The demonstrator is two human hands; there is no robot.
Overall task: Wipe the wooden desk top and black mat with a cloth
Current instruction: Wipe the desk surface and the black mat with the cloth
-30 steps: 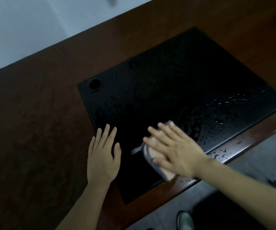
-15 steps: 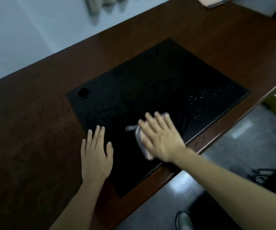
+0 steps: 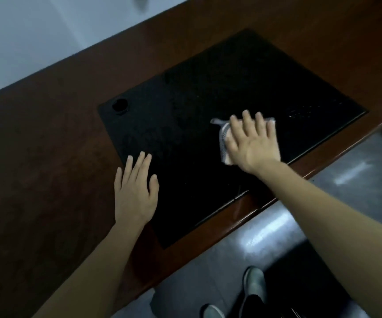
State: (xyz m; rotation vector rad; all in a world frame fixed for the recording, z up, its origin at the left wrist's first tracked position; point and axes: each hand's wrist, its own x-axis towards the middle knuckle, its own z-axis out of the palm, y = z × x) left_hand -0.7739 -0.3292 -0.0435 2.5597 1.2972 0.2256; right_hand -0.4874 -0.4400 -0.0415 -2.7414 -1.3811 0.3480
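Observation:
A black mat (image 3: 208, 92) lies on the dark wooden desk top (image 3: 36, 157). My right hand (image 3: 253, 143) presses a pale striped cloth (image 3: 224, 143) flat onto the mat's near right part, fingers straight and spread. The cloth shows at the hand's left side and beyond the fingertips. My left hand (image 3: 135, 189) rests flat on the mat's near left edge, fingers straight, holding nothing. A few water drops (image 3: 300, 112) glint on the mat to the right of the cloth.
A round hole (image 3: 120, 105) sits in the mat's far left corner. The desk's front edge (image 3: 243, 222) runs diagonally, with grey floor (image 3: 265, 237) and my shoes (image 3: 253, 280) below. A white wall (image 3: 24, 42) stands behind the desk.
My right hand has slid the cloth to the right and farther across the mat. My left hand has stayed flat at the mat's left edge. The camera has shifted.

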